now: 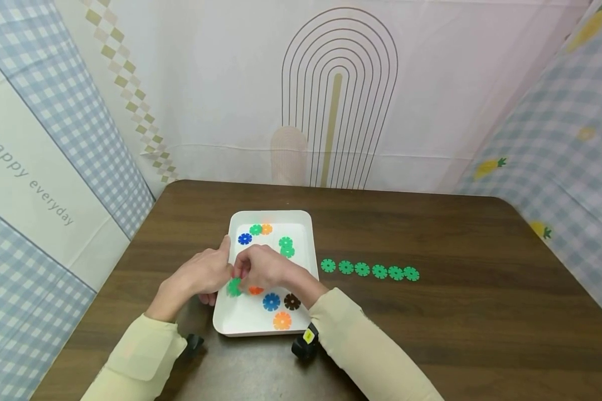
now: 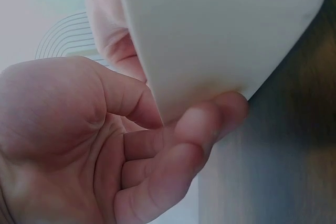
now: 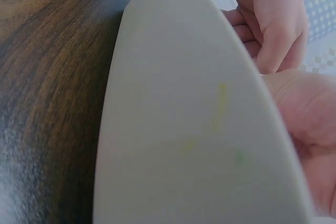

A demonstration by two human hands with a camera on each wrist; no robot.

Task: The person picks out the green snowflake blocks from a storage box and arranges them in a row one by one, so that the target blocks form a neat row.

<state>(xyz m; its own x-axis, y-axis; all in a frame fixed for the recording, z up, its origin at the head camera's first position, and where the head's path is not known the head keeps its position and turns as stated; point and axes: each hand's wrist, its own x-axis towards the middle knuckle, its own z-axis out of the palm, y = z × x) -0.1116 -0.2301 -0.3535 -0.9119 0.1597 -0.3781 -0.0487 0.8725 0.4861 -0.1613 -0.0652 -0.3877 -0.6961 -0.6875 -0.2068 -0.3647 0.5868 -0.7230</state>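
Note:
A white tray [image 1: 307, 267] holds several notched plastic snowflake discs. My left hand [image 1: 200, 274] grips its left rim; in the left wrist view, that hand's curled fingers [image 2: 194, 124] lie against the tray's outer wall [image 2: 226, 30]. Over the left part of the tray, my right hand [image 1: 263, 266] bends down, its thumb and fingertips pinching the edge of a green snowflake disc [image 1: 233, 288]. A reddish disc shows only partly between the two hands. Right beside the right fingertips lies an orange-red disc [image 1: 256, 290], partly covered. In the right wrist view the tray wall [image 3: 184, 103] hides the fingertips.
Near the tray's front are a blue disc [image 1: 271, 302], a dark brown disc [image 1: 292, 302] and an orange disc [image 1: 282, 321]. Toward the back lie a dark blue disc [image 1: 244, 239] and overlapping green discs [image 1: 287, 247]. A row of several green discs [image 1: 362, 269] runs across the brown table [image 1: 461, 328].

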